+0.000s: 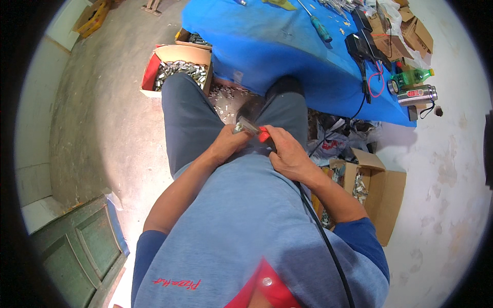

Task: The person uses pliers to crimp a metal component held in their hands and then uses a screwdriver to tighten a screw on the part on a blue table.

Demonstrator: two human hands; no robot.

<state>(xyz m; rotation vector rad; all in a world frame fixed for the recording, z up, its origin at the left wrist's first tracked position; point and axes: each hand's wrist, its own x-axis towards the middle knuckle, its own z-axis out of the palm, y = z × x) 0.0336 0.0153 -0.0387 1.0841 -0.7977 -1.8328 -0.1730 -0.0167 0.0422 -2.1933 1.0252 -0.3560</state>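
Note:
Over my lap, my left hand (229, 142) closes its fingers round a small silvery metal piece (247, 125), which points up and away from me. Right beside it, my right hand (290, 155) grips a red-ended object (263, 134) between thumb and fingers. The two held things are close together, and I cannot tell whether they touch. Most of the red-ended object is hidden by my fingers, so its kind does not show. A black cable (323, 233) runs over my shirt up toward my right wrist.
Ahead stands a table with a blue cover (246, 38), bearing a teal-handled screwdriver (321, 29), a green bottle (412, 77) and a steel flask (417, 95). A carton of metal parts (151, 78) lies ahead left; an open cardboard box (387, 197) sits at my right.

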